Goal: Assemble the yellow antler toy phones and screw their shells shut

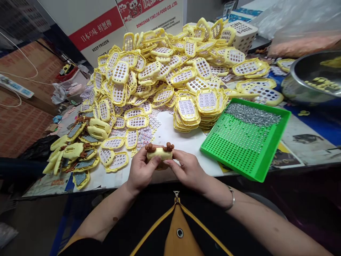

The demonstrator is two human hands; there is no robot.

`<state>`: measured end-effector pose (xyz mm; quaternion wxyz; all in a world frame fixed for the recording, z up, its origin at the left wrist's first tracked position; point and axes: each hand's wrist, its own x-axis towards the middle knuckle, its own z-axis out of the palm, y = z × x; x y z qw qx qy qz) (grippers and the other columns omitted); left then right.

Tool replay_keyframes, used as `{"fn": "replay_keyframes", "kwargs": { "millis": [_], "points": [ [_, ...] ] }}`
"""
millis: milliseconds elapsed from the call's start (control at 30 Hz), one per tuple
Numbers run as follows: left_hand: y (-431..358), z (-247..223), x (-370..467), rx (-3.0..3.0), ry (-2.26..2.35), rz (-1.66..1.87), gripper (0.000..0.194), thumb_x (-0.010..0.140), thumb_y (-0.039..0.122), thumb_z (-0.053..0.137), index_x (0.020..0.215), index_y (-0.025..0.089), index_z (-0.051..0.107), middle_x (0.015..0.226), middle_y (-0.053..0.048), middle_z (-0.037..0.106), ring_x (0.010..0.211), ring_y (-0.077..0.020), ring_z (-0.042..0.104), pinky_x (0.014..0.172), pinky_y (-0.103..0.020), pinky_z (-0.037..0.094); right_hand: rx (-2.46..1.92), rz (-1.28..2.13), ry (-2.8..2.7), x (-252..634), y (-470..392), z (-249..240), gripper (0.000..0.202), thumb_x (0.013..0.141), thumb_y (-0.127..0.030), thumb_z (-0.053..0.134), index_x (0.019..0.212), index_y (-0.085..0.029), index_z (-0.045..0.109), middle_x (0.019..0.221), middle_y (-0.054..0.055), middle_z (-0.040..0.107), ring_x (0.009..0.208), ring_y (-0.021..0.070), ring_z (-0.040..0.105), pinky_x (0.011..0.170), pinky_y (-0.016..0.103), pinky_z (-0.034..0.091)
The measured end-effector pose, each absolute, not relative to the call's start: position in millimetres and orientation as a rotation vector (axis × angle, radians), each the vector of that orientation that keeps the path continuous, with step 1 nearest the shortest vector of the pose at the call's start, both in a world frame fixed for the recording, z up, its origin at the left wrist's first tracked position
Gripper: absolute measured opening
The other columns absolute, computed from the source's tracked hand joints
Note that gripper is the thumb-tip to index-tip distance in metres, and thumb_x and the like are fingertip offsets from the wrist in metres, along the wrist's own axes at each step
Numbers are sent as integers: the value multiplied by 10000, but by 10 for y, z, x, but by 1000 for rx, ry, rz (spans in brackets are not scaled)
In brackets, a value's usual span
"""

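Gripping a yellow casing (160, 154) with brown antlers (169, 147), the left hand (141, 170) and right hand (190, 167) pinched it between thumbs and curled, partly hidden fingers, left of the green tray (236, 145). Small silvery parts (252, 114) lay massed at the tray's far end. Just left of the tray stood stacked yellow frames (188, 109); behind and left of it rose a larger heap (160, 65). A metal bowl (296, 85) sat behind and right of the tray; yellow pieces with grey plates (85, 163) lay well left of it.

We wear a black top (133, 220): yellow zipper (153, 227) edging, silver pull (176, 194), tan panel (179, 218) below, round metal eyelet (180, 233); silver bangle (232, 196), right wrist (222, 192).
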<state>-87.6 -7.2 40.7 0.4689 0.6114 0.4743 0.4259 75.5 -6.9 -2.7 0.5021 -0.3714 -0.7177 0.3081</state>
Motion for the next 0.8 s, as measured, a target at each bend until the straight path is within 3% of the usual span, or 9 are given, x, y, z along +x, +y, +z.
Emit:
{"fn": "replay_keyframes", "kwargs": {
  "millis": [67, 167, 233, 333, 400, 667, 800],
  "points": [
    [-35, 481, -910, 1745, 1301, 896, 226, 841, 343, 605, 989, 173, 623, 971, -75, 698, 893, -208, 662, 803, -352, 525, -899, 944, -1607, 818, -26, -50, 171, 889, -314, 557, 986, -184, 612, 878, 68, 697, 748, 169, 670, 653, 287, 548],
    [32, 517, -922, 2160, 1367, 638, 186, 819, 248, 608, 991, 177, 614, 962, -67, 684, 901, -202, 637, 802, -341, 508, -894, 1072, -1456, 898, 40, -84, 405, 849, -350, 626, 1229, -241, 535, 1163, 95, 643, 943, 184, 670, 802, 338, 562],
    [67, 490, -899, 2305, 1343, 505, 190, 823, 206, 577, 1008, 177, 609, 956, -67, 683, 880, -201, 636, 773, -338, 508, -913, 1036, -1546, 914, 73, -121, 412, 799, -346, 689, 1185, -247, 583, 1065, 74, 660, 909, 184, 654, 812, 351, 550],
    [82, 431, -859, 2364, 1404, 405, 212, 813, 195, 582, 1020, 164, 615, 955, -77, 699, 865, -218, 647, 759, -355, 512, -996, 960, -1616, 897, 103, -205, 167, 792, -309, 691, 930, -215, 671, 803, 35, 646, 780, 172, 619, 721, 328, 528],
    [67, 395, -844, 2371, 1453, 395, 235, 805, 206, 602, 1036, 161, 617, 964, -78, 711, 863, -225, 657, 759, -359, 517, -1037, 975, -1561, 879, 108, -263, 109, 794, -299, 680, 843, -204, 660, 775, 32, 634, 751, 166, 606, 680, 310, 511],
    [-7, 215, -756, 2524, 1450, 656, 200, 823, 165, 515, 994, 147, 619, 893, -82, 718, 792, -213, 665, 708, -337, 523, -1067, 1155, -1218, 776, 89, -298, 263, 707, -362, 732, 652, -201, 532, 682, -19, 546, 669, 134, 537, 641, 281, 456],
    [-26, 237, -759, 2496, 1379, 660, 210, 782, 138, 544, 980, 160, 609, 860, -56, 712, 769, -194, 656, 693, -317, 520, -1016, 1382, -1265, 841, 77, -240, 273, 674, -382, 761, 735, -197, 569, 660, -32, 545, 600, 113, 493, 567, 257, 427]
  ]
}}
